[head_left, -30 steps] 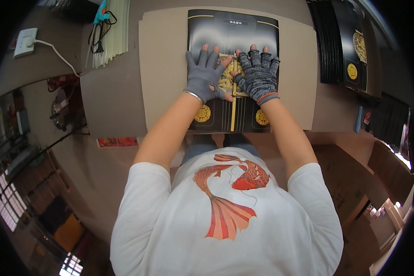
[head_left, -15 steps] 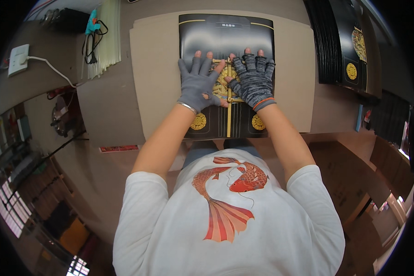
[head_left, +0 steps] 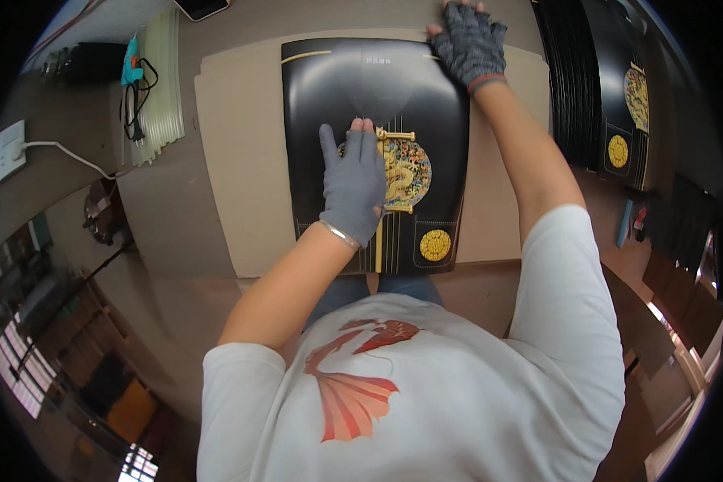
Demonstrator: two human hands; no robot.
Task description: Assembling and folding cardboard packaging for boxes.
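A glossy black printed sheet (head_left: 329, 92) with gold and coloured ornament lies in front of me on a stack of tan cardboard (head_left: 237, 145). My left hand (head_left: 353, 186), in a plain grey fingerless glove, rests flat on the sheet's middle, fingers stretched out and covering part of the round dragon ornament (head_left: 408, 177). Up at the far right corner of the sheet is my right hand (head_left: 471, 46), in a mottled dark grey fingerless glove. Its fingers point away from me, apart, with nothing seen in them. Whether its palm touches the sheet cannot be made out.
More black printed sheets (head_left: 618, 104) stand stacked at the right. Far left are translucent glue sticks (head_left: 161, 88), a teal glue gun (head_left: 131, 64) with a black cord, and a white power strip (head_left: 10, 151) with its cable. A phone (head_left: 201, 6) lies at the far edge.
My right hand has left the sheet's middle and moved far and right to its corner. My left hand stays on the sheet, which appears lower and further left as the view shifts.
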